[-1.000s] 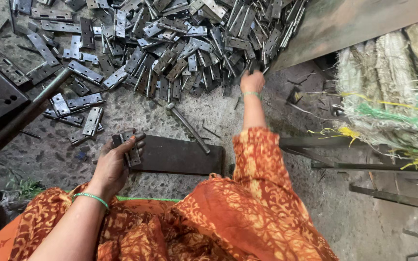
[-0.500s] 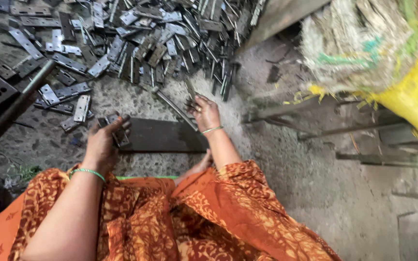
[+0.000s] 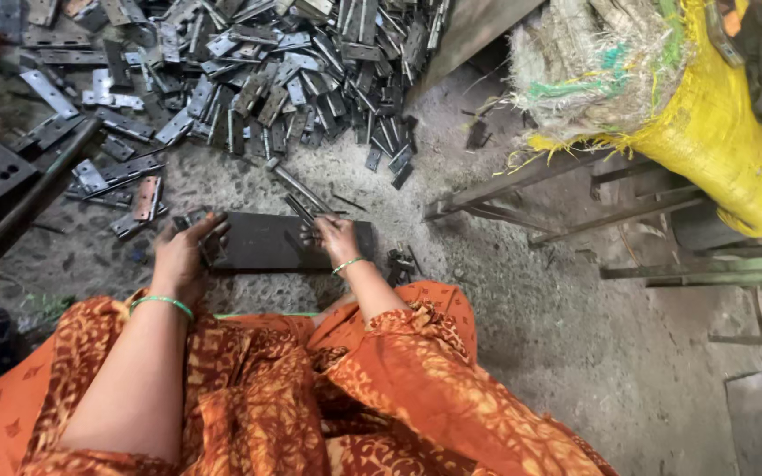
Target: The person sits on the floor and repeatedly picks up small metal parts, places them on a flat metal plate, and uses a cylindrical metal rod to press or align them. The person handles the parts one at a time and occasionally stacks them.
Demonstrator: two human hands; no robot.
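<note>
A dark flat metal block point(image 3: 262, 241) lies on the concrete floor in front of my knees. My left hand point(image 3: 183, 256) grips its left end, fingers curled over small metal pieces there. My right hand point(image 3: 335, 236) rests on the block's right part and holds a narrow dark metal hinge piece point(image 3: 300, 210) against it. Beyond the block spreads a big heap of grey metal hinge plates point(image 3: 249, 79). A green bangle sits on each wrist, and orange patterned cloth covers my lap.
A yellow sack point(image 3: 716, 132) stuffed with frayed fibre sits upper right above rusty metal bars point(image 3: 566, 189). A heavy dark iron bar and bracket point(image 3: 19, 194) lie at the left. A slanted board point(image 3: 469, 35) borders the heap. Small loose pieces point(image 3: 399, 263) lie right of the block.
My right hand pulled back from the heap to the block, bringing a hinge piece. The view swung right, showing more of the yellow sack. My left hand stayed on the block's left end.
</note>
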